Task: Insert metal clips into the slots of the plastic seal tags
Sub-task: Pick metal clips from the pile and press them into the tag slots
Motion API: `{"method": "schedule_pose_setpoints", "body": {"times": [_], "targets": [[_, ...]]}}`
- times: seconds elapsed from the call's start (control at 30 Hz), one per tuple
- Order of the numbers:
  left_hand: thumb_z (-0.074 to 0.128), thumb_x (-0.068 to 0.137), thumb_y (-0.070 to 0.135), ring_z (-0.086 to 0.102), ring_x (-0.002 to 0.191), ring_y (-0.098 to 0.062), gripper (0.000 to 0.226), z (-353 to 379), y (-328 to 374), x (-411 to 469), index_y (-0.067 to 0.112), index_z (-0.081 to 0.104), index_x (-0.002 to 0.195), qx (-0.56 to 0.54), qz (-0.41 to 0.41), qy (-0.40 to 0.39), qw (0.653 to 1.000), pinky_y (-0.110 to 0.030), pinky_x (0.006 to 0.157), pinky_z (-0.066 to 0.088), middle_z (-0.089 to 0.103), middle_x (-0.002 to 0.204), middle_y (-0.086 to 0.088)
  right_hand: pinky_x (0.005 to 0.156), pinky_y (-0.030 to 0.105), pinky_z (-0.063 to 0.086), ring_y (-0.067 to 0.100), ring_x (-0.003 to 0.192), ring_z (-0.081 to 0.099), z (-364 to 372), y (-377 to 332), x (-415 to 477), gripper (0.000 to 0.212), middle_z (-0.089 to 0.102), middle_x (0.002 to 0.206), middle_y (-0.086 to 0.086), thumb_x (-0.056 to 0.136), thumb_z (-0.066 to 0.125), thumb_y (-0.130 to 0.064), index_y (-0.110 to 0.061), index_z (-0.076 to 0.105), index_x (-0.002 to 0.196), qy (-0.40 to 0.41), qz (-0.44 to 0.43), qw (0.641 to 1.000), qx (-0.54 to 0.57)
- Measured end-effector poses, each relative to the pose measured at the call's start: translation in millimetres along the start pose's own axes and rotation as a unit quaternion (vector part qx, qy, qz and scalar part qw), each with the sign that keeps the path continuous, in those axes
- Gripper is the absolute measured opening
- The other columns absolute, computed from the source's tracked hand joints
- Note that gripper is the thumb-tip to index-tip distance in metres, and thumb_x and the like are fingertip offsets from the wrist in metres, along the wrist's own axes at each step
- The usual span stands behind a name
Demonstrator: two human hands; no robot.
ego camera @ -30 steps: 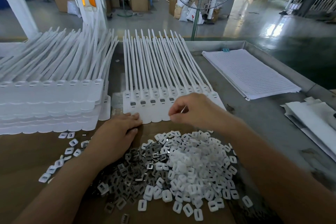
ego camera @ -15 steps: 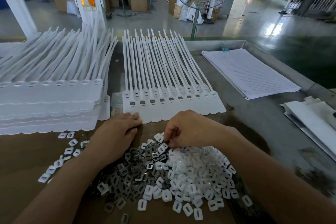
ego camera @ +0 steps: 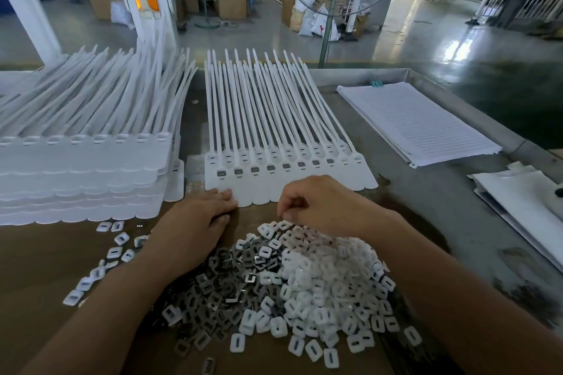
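Note:
A sheet of joined white seal tags (ego camera: 259, 189) lies flat in front of me, its long tails pointing away. Several of its slots (ego camera: 254, 169) hold grey metal clips. My left hand (ego camera: 195, 228) lies flat on the brown cardboard, and its fingertips press on the sheet's near left corner. A heap of grey metal clips (ego camera: 219, 283) mixed with white plastic caps (ego camera: 329, 283) sits below the sheet. My right hand (ego camera: 326, 207) hovers at the heap's far edge. Its fingertips are curled in a pinch on a small clip, which is mostly hidden.
A tall stack of white tag sheets (ego camera: 82, 167) fills the left side. Loose white caps (ego camera: 103, 253) lie scattered beside my left forearm. Lined paper (ego camera: 417, 122) and more white sheets (ego camera: 524, 204) lie to the right, inside the metal table's raised rim (ego camera: 487, 119).
My right hand left the tag slots, dipped into the heap, and now rises a little from it with the fingers pinched. My left hand has stayed in place.

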State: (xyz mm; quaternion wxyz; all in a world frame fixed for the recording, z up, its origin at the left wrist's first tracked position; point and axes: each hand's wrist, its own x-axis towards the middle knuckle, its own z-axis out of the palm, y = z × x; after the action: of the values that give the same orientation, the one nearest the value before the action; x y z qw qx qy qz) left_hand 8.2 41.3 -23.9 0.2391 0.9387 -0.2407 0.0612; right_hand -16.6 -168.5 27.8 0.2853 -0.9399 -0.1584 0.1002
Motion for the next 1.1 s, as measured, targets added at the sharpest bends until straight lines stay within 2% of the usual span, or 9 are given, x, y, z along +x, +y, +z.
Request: {"method": "schedule_pose_setpoints", "body": {"times": [0.07, 0.2, 0.37, 0.5, 0.7, 0.77, 0.9, 1.0, 1.1], "targets": [[0.049, 0.092, 0.016, 0.031, 0.132, -0.004, 0.036, 0, 0, 0, 0.024, 0.052, 0.127, -0.002, -0.001, -0.001, 1.0, -0.017, 0.107, 0.016, 0.041, 0.139, 0.013, 0.059, 0.0, 0.038, -0.017, 0.065, 0.051, -4, 8, 4, 0.012, 0.056, 0.072, -0.02, 0.087, 0.06, -0.013, -0.024, 0.064, 0.081, 0.048, 0.012, 0.998, 0.031], [0.049, 0.092, 0.016, 0.031, 0.132, -0.004, 0.037, 1, 0, 0, 0.025, 0.052, 0.127, -0.002, 0.0, 0.001, 1.0, -0.015, 0.105, 0.015, 0.041, 0.139, 0.013, 0.066, 0.005, 0.041, -0.008, 0.074, 0.054, -15, 37, 14, 0.011, 0.06, 0.079, -0.017, 0.086, 0.062, -0.014, -0.025, 0.063, 0.083, 0.15, 0.055, 0.985, 0.057], [0.051, 0.091, 0.015, 0.033, 0.13, -0.004, 0.037, 3, -1, 0, 0.024, 0.053, 0.126, -0.008, 0.0, 0.007, 1.0, -0.013, 0.103, 0.014, 0.043, 0.138, 0.013, 0.064, 0.015, 0.04, 0.001, 0.07, 0.053, -36, 77, 28, 0.018, 0.06, 0.079, -0.005, 0.086, 0.061, -0.006, -0.021, 0.058, 0.076, 0.231, 0.125, 0.961, 0.082], [0.051, 0.09, 0.015, 0.033, 0.13, -0.004, 0.037, 3, -2, 0, 0.025, 0.054, 0.126, -0.009, -0.002, 0.006, 1.0, -0.015, 0.104, 0.015, 0.043, 0.138, 0.013, 0.051, -0.002, 0.034, -0.002, 0.066, 0.048, -43, 97, 35, 0.013, 0.056, 0.078, -0.004, 0.088, 0.055, -0.001, -0.012, 0.062, 0.085, 0.283, 0.161, 0.941, 0.087], [0.051, 0.091, 0.016, 0.033, 0.131, -0.004, 0.037, 5, -2, 1, 0.025, 0.053, 0.126, -0.004, 0.003, 0.005, 1.0, -0.014, 0.103, 0.015, 0.043, 0.138, 0.013, 0.061, 0.018, 0.034, -0.001, 0.069, 0.047, -42, 114, 41, 0.018, 0.056, 0.075, -0.008, 0.088, 0.055, -0.004, -0.018, 0.06, 0.077, 0.264, 0.197, 0.941, 0.076], [0.051, 0.09, 0.015, 0.033, 0.13, -0.004, 0.037, 4, -2, 2, 0.025, 0.054, 0.125, -0.006, 0.004, 0.007, 1.0, -0.015, 0.103, 0.016, 0.043, 0.137, 0.013, 0.066, 0.019, 0.035, -0.001, 0.069, 0.047, -41, 115, 41, 0.017, 0.055, 0.076, -0.007, 0.088, 0.055, -0.003, -0.015, 0.061, 0.078, 0.255, 0.195, 0.944, 0.073], [0.052, 0.09, 0.014, 0.035, 0.13, -0.005, 0.036, 3, -1, 2, 0.024, 0.054, 0.125, -0.008, 0.006, 0.009, 1.0, -0.016, 0.105, 0.017, 0.044, 0.137, 0.012, 0.059, 0.011, 0.033, -0.001, 0.069, 0.049, -40, 114, 40, 0.013, 0.056, 0.076, -0.006, 0.087, 0.057, -0.003, -0.013, 0.063, 0.082, 0.246, 0.179, 0.95, 0.062], [0.051, 0.09, 0.015, 0.034, 0.13, -0.005, 0.037, 2, -1, 1, 0.024, 0.054, 0.125, -0.005, 0.007, 0.008, 1.0, -0.016, 0.104, 0.016, 0.043, 0.137, 0.012, 0.061, 0.013, 0.034, 0.0, 0.068, 0.049, -38, 113, 41, 0.012, 0.056, 0.075, -0.006, 0.086, 0.059, -0.002, -0.012, 0.062, 0.08, 0.262, 0.186, 0.945, 0.068], [0.051, 0.091, 0.015, 0.033, 0.13, -0.004, 0.036, 2, -1, 1, 0.024, 0.053, 0.126, -0.003, 0.009, 0.008, 1.0, -0.013, 0.103, 0.013, 0.043, 0.138, 0.012, 0.075, 0.021, 0.045, 0.011, 0.078, 0.054, -37, 113, 43, 0.012, 0.058, 0.081, 0.0, 0.082, 0.065, -0.003, -0.012, 0.059, 0.078, 0.293, 0.202, 0.929, 0.099]]}}
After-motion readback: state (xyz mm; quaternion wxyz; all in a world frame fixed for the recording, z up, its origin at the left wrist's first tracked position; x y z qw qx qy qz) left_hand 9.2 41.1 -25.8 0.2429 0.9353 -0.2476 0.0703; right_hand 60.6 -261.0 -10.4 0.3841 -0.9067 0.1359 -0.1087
